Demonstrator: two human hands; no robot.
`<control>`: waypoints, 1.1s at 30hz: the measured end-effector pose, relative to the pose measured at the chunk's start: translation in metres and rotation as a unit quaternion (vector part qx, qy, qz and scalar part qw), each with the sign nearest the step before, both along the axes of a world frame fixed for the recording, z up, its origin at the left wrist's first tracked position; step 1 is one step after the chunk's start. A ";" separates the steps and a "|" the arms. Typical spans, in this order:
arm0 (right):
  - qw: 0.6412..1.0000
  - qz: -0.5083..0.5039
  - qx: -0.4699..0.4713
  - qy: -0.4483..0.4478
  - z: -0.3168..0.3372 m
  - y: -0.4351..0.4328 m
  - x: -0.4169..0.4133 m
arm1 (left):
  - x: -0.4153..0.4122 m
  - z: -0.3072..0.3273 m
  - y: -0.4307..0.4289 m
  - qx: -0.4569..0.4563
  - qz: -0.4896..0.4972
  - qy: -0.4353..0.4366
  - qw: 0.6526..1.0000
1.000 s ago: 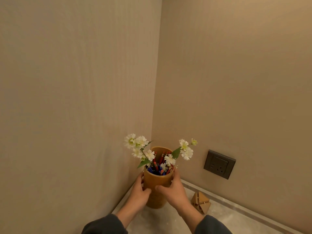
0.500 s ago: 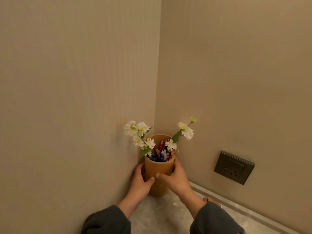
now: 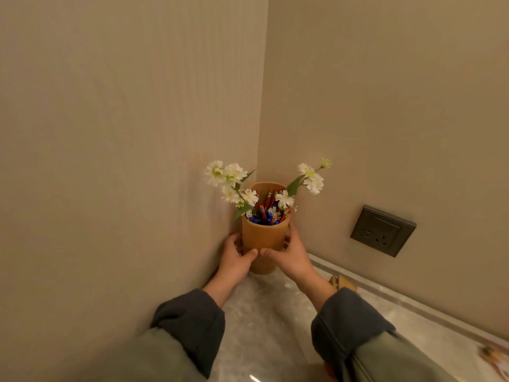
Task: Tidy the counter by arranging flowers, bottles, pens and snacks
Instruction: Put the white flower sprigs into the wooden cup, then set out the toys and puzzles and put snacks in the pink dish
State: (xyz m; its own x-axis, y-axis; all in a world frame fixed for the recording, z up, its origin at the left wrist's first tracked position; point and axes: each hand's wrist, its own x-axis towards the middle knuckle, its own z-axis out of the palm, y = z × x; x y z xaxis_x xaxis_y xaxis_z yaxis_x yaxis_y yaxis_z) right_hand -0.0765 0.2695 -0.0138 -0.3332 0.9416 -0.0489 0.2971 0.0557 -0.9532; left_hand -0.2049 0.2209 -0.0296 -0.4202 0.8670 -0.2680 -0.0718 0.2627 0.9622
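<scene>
The ochre-yellow cylindrical holder is plain. The small white flowers have yellow-green centres and green leaves. The thin pens are red or blue. The grey stone counter is mottled pale. The beige wall carries fine vertical lines. The square socket plate is dark grey; the 2 rolled cuffs charcoal.

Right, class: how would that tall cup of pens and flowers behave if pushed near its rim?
Likely tips, not slides: the cup is tall and narrow. Flowers probably sway on thin stems. Left hand and right hand grip it, perhaps for weight.
</scene>
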 end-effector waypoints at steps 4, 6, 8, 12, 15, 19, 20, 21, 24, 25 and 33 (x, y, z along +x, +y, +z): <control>0.996 -0.038 -0.072 -0.019 0.005 -0.015 0.014 | 0.006 -0.001 -0.011 -0.038 0.025 -0.035 0.998; 0.996 -0.055 -0.074 -0.022 0.013 -0.028 0.026 | 0.014 0.001 -0.019 -0.041 0.017 -0.046 0.998; 0.995 -0.076 -0.060 -0.023 0.024 -0.044 0.040 | 0.025 0.003 -0.028 -0.037 -0.003 -0.064 0.997; 0.994 -0.107 -0.019 -0.013 0.048 -0.077 0.075 | 0.056 0.015 -0.043 -0.007 -0.054 -0.089 0.995; 0.991 -0.133 0.008 0.001 0.061 -0.102 0.104 | 0.082 0.029 -0.053 0.007 -0.105 -0.096 0.990; 0.983 -0.181 0.040 0.008 0.067 -0.133 0.142 | 0.119 0.044 -0.070 0.030 -0.190 -0.065 0.979; 0.980 -0.196 0.044 0.006 0.066 -0.141 0.153 | 0.129 0.046 -0.075 0.034 -0.207 -0.053 0.976; 0.977 -0.211 0.046 0.004 0.064 -0.149 0.163 | 0.138 0.047 -0.079 0.041 -0.219 -0.036 0.974; 0.968 -0.245 0.038 -0.017 0.058 -0.168 0.190 | 0.162 0.043 -0.090 0.065 -0.246 0.022 0.967; 0.966 -0.255 0.035 -0.028 0.055 -0.172 0.197 | 0.168 0.040 -0.093 0.070 -0.255 0.037 0.964; 0.957 -0.232 0.035 -0.169 0.022 -0.201 0.223 | 0.186 0.010 -0.112 0.074 -0.298 0.136 0.942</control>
